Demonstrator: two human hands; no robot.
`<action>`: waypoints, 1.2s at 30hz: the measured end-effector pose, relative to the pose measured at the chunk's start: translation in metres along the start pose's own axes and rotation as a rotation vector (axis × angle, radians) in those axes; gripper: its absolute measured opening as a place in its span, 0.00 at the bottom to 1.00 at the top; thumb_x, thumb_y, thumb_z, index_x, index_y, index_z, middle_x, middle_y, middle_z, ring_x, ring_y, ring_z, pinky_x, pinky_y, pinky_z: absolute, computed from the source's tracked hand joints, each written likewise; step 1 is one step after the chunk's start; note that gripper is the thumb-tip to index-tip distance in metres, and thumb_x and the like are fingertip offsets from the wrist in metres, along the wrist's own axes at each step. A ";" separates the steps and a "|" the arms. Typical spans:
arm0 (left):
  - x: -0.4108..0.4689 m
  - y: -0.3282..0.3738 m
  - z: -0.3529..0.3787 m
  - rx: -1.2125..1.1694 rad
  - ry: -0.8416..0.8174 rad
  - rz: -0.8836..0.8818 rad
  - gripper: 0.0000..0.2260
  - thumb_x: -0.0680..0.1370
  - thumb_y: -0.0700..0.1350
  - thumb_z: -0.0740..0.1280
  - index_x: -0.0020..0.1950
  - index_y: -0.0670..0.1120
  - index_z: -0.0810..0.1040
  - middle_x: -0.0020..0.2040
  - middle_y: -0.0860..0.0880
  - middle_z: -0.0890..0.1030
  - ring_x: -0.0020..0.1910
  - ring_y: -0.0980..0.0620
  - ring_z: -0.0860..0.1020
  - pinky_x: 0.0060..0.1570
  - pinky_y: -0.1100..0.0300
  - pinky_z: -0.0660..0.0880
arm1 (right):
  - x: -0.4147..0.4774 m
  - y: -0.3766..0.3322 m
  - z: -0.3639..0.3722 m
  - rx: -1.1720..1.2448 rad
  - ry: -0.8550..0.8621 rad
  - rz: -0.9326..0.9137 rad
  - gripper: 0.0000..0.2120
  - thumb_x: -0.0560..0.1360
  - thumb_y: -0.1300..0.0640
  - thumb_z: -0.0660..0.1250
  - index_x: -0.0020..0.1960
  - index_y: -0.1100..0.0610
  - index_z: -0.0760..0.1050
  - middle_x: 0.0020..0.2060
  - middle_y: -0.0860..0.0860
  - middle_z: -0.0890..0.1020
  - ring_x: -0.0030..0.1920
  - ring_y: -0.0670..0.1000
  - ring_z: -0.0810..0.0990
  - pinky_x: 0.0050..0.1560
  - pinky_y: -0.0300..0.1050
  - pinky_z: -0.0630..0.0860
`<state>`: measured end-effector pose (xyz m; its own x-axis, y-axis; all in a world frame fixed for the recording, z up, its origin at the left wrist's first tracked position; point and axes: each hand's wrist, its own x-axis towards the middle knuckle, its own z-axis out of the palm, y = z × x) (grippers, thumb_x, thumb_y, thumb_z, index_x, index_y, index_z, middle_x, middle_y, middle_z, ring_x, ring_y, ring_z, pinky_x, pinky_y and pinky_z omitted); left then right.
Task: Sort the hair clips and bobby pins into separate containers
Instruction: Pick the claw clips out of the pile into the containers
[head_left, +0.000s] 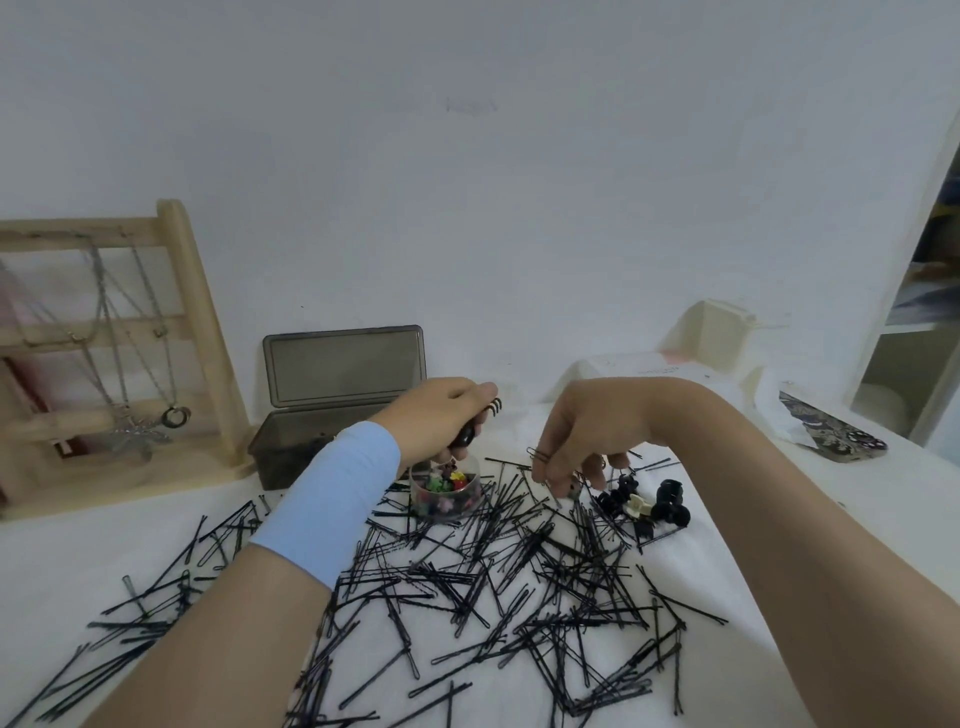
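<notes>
1. my left hand is curled round a black claw clip, its teeth poking out past the knuckles. it hangs right above the round clear tub, which holds small coloured clips.
2. my right hand is at the far side of the pile, fingertips pinched on a small bunch of pins. how many, i cannot tell.
3. the bobby pins lie criss-crossed over the white table. a cluster of claw clips, black with one cream, sits just beside the right hand.
4. the open grey box stands behind the left wrist. i take it to be the place for pins.
5. i judge the pins light, thin, springy and slick. they lie flat and tangle, so i would pinch one at its looped end and lift slowly to shed neighbours.
6. the clips look light, rigid and bulky. i would take them by the body, since the teeth look breakable.
</notes>
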<state>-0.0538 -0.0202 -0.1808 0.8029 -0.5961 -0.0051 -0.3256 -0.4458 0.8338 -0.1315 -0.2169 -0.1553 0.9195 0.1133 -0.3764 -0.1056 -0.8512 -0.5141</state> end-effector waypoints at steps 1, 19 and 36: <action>0.000 0.001 -0.005 -0.031 0.017 0.002 0.16 0.83 0.55 0.60 0.45 0.44 0.76 0.43 0.45 0.78 0.32 0.53 0.77 0.35 0.59 0.72 | -0.001 -0.002 0.001 -0.026 -0.036 0.016 0.05 0.76 0.54 0.72 0.51 0.51 0.85 0.45 0.48 0.88 0.34 0.48 0.80 0.29 0.37 0.68; 0.010 -0.036 -0.041 0.538 0.286 0.143 0.14 0.79 0.46 0.69 0.64 0.56 0.78 0.61 0.52 0.78 0.59 0.51 0.77 0.63 0.53 0.73 | 0.020 -0.004 0.022 -0.323 0.207 0.252 0.14 0.69 0.58 0.79 0.51 0.58 0.79 0.33 0.49 0.85 0.30 0.48 0.85 0.32 0.40 0.79; 0.005 -0.015 0.009 0.307 0.131 0.216 0.11 0.78 0.43 0.71 0.58 0.55 0.78 0.46 0.56 0.82 0.43 0.56 0.81 0.46 0.62 0.77 | 0.039 0.015 0.021 -0.271 0.503 0.106 0.11 0.76 0.51 0.70 0.57 0.51 0.83 0.49 0.46 0.86 0.44 0.47 0.83 0.46 0.42 0.79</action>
<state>-0.0497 -0.0225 -0.1980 0.7499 -0.6167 0.2395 -0.6123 -0.5098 0.6043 -0.1049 -0.2148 -0.1937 0.9829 -0.1811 0.0317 -0.1675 -0.9529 -0.2527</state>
